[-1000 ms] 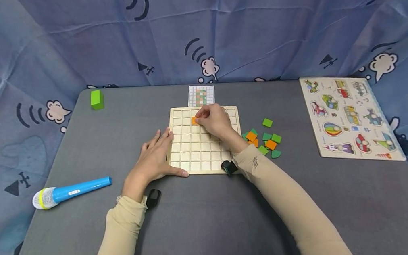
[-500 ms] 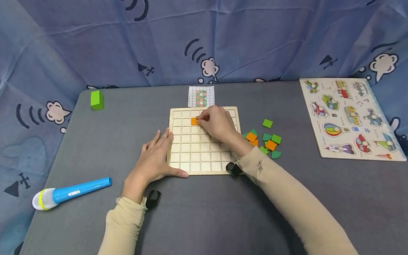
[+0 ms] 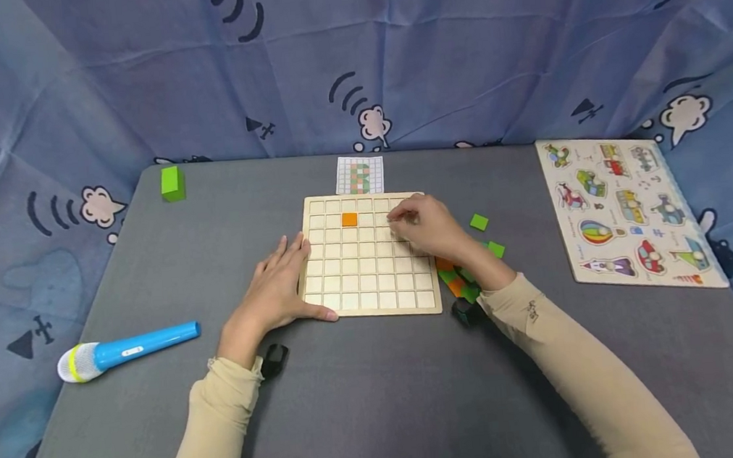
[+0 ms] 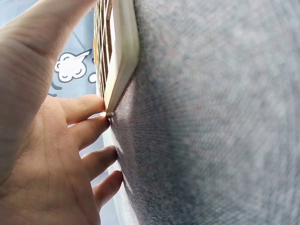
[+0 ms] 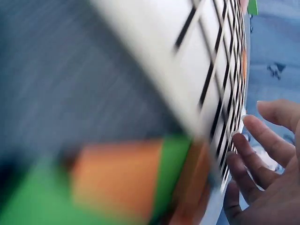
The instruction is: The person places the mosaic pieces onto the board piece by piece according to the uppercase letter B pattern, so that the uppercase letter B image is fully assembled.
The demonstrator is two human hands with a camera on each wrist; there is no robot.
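A wooden grid board (image 3: 350,267) lies on the grey table, with one orange square tile (image 3: 349,219) in a cell of its upper part. My left hand (image 3: 273,288) rests along the board's left edge, fingers spread and thumb at the near corner. In the left wrist view, fingertips (image 4: 101,124) touch the board's rim and the cloth. Over the board's right side is my right hand (image 3: 432,227), its thumb and fingers apart and holding nothing in the right wrist view. Partly hidden under that forearm, a pile of orange and green tiles (image 3: 455,287) lies beside the board.
A printed pattern card (image 3: 359,175) lies behind the board. One green tile (image 3: 479,222) sits apart from the pile. To the right is a picture puzzle board (image 3: 630,213); at left are a blue toy microphone (image 3: 144,345) and a green block (image 3: 173,184). Patterned cloth hangs behind.
My right hand has let go of the orange tile, which stays in its cell, and has moved right toward the tile pile. My left hand has stayed at the board's edge.
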